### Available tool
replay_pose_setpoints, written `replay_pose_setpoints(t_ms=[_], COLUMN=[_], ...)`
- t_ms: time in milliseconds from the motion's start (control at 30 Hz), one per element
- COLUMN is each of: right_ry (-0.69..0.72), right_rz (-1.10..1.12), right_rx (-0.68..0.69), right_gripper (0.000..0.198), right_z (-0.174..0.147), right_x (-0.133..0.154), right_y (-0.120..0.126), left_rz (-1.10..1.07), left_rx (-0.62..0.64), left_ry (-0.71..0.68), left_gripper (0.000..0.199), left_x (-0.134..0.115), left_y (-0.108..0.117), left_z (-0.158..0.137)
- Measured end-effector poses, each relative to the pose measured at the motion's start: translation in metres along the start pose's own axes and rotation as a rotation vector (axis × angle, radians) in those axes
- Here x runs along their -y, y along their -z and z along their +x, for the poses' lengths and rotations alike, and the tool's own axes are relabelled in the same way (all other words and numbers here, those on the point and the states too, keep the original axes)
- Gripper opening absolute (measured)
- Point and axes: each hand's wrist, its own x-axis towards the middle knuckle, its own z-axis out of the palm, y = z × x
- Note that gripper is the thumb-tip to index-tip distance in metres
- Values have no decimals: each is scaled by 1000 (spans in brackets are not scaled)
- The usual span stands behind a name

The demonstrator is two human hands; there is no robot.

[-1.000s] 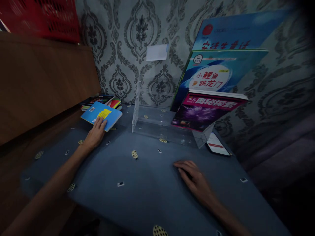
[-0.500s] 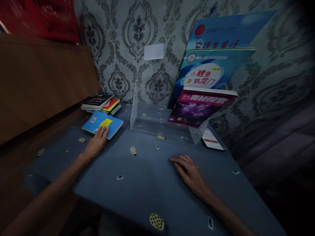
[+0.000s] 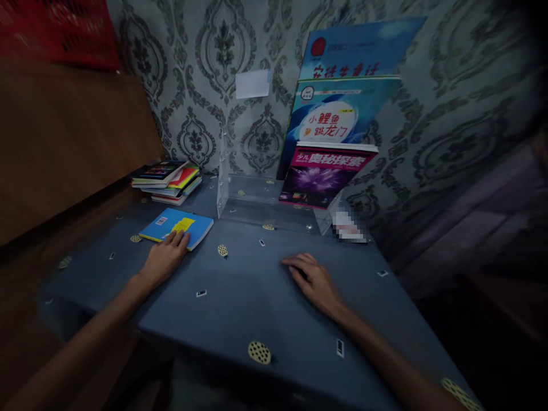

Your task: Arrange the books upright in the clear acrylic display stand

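Note:
My left hand (image 3: 166, 258) grips the near edge of a blue book (image 3: 197, 227) with a yellow patch; the fingers lie on its cover and the thumb is hidden. The book lies in front of a stack of books (image 3: 165, 181). On the tablecloth, my right hand (image 3: 314, 281) rests with fingers loosely extended, holding nothing. Beyond it stands a clear acrylic rack (image 3: 268, 214). The rack's right side holds a magenta-and-purple book (image 3: 319, 177), a teal book (image 3: 329, 117) and a taller blue book (image 3: 359, 48) behind.
A phone-like object (image 3: 349, 225), partly pixelated, lies right of the rack. A wooden cabinet (image 3: 72, 137) bounds the left side, with a red basket (image 3: 60, 34) on it. Patterned wallpaper (image 3: 192, 74) backs the table, which has a blue-grey cloth (image 3: 240, 297).
The blue book has come down from its tilt against the stack and drawn away from it, with my left hand on it. My right hand stays on the table. The whole view has shifted slightly.

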Motion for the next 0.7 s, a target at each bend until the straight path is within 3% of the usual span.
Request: replay_pose_setpoints(t_ms=[267, 433, 700], right_ry=[-5, -8, -24], right_rz=[0, 0, 0], right_rx=[23, 18, 25], right_gripper=[30, 31, 30], right_z=[1, 0, -1], right_x=[3, 4, 3], right_y=[2, 2, 1], left_rz=[35, 28, -28], left_rx=[-81, -67, -145], left_ry=[-138, -211, -323], left_gripper=[43, 45, 42], left_x=[-42, -77, -137], left_y=[10, 20, 34], left_z=[-25, -33, -35])
